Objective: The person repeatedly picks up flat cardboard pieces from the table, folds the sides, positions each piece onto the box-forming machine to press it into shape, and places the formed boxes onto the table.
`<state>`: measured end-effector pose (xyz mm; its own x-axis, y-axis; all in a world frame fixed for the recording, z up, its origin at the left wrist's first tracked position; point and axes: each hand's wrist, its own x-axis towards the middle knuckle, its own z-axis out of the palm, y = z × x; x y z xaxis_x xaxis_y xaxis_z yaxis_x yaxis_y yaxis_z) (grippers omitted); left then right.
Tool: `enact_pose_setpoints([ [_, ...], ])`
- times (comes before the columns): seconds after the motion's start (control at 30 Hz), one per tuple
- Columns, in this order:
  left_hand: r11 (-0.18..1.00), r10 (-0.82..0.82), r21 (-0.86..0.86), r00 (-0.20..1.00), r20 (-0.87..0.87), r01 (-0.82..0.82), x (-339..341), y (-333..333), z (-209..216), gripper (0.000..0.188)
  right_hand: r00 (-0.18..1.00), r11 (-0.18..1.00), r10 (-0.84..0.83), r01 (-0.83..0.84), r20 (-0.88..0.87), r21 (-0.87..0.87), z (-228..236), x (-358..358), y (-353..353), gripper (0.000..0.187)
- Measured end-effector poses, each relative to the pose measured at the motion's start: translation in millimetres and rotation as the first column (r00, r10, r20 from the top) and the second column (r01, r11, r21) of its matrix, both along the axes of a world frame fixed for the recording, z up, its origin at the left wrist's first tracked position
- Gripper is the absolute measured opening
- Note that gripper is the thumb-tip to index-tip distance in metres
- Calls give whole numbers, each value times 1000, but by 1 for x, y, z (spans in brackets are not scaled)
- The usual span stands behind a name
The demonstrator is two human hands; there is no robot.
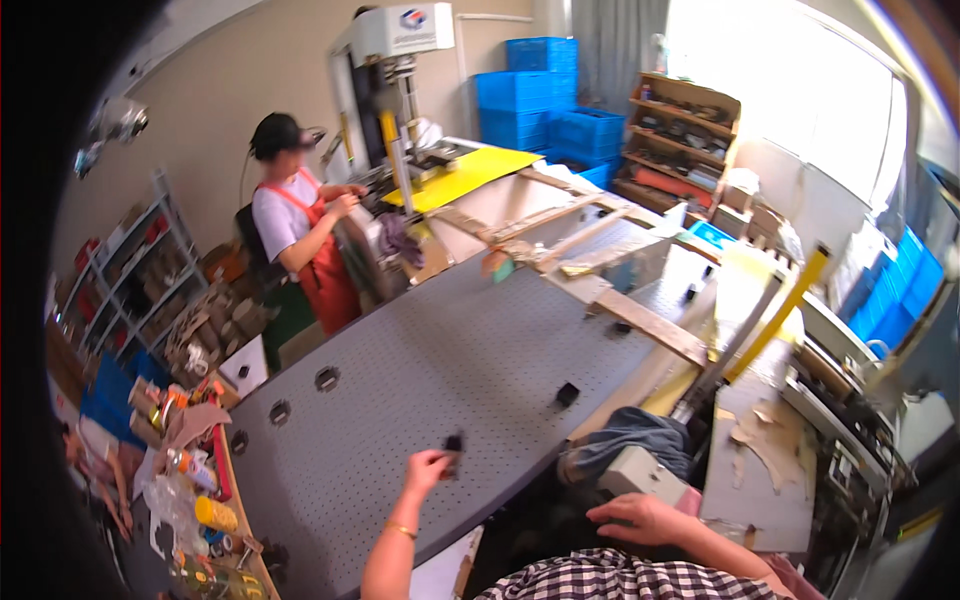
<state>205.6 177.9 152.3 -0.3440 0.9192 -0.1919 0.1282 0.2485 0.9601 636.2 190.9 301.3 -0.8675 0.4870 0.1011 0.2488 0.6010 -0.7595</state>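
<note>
My left hand [428, 472] is closed in a pinch on a small black piece [454, 443], held over the near part of the grey perforated table [400, 360]. The piece is blurred, and its exact kind does not show. A bracelet circles that wrist. Another small black block [567, 394] sits on the table to the right of this hand. In front of my checked garment, my right hand [640, 520] hangs with fingers stretched out and nothing visible in it. A beige box [648, 474] and a crumpled grey-blue cloth [635, 440] are just beyond it.
A co-worker in a red apron [330, 270] stands across the table beside a press machine [400, 40]. Wooden boards [650, 325] lie at the far right, near a yellow post [780, 310]. Bottles and a yellow can [215, 514] crowd the left bench.
</note>
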Motion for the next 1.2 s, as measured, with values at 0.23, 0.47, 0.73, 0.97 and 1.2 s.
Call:
enact_pose_setpoints([
  [0.23,333,-702,269,428,-570,904,314,58,191,15,664,673,-658,730,-355,120,55,167,-45,32],
  [0.47,-151,-711,218,47,-701,964,511,34,241,15,632,618,-723,772,-279,149,37,298,-120,34],
  [0.73,-271,-819,200,-117,-562,942,636,53,252,16,486,562,-815,796,-317,-224,20,400,-130,41],
  [0.97,-312,-735,123,-157,-660,942,713,116,209,32,379,335,-836,925,-397,177,28,473,-75,52],
  [1.2,-53,-846,458,204,-494,888,828,204,198,54,319,293,-863,948,-392,126,36,595,30,56],
])
